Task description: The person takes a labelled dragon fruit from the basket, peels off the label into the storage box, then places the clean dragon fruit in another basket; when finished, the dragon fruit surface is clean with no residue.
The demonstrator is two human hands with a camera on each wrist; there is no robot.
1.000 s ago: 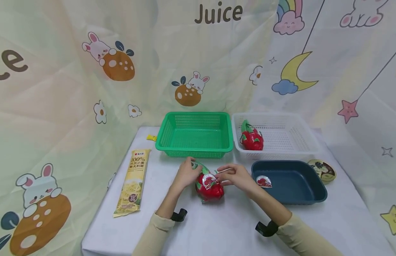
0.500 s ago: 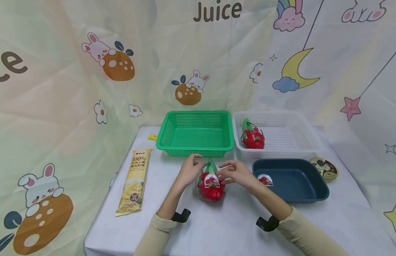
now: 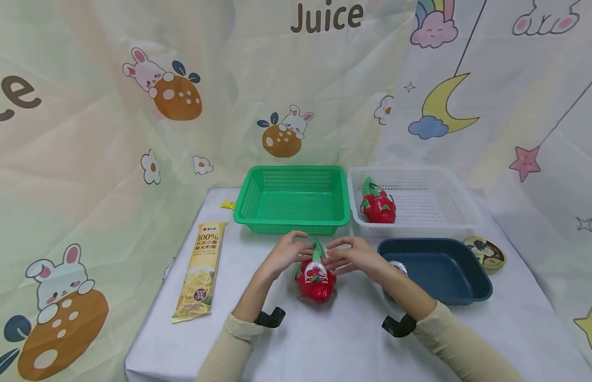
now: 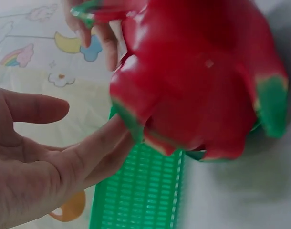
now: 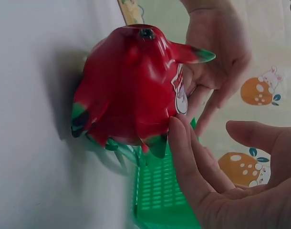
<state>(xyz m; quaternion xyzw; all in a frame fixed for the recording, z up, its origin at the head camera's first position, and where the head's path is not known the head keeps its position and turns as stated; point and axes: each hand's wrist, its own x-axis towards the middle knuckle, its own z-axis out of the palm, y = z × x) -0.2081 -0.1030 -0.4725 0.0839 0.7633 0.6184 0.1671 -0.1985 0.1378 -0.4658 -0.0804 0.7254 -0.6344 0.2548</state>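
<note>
A red artificial dragon fruit (image 3: pixel 316 292) with green tips and a leafy green top lies on the white table, a round sticker (image 3: pixel 316 272) on its upper side. From the left, my left hand (image 3: pixel 288 253) reaches over its top; in the left wrist view the straight fingers meet the fruit (image 4: pixel 193 81) while the thumb stands apart. My right hand (image 3: pixel 355 257) is on the other side. Its fingertips touch the fruit (image 5: pixel 126 90) beside the sticker (image 5: pixel 180 93) in the right wrist view, thumb spread away. Neither hand grips it.
Behind stand a green basket (image 3: pixel 291 227) and a white basket (image 3: pixel 429 229) holding another dragon fruit (image 3: pixel 379 207). A dark blue tray (image 3: pixel 439 270) sits at right, near a round tin (image 3: pixel 486 253). Pasta (image 3: pixel 200 273) lies left; a small yellow item (image 3: pixel 228 205) is behind.
The fruit has been turned so its green top points away and the sticker faces up. My left fingers have left the top and straightened over it; the right hand has stayed close.
</note>
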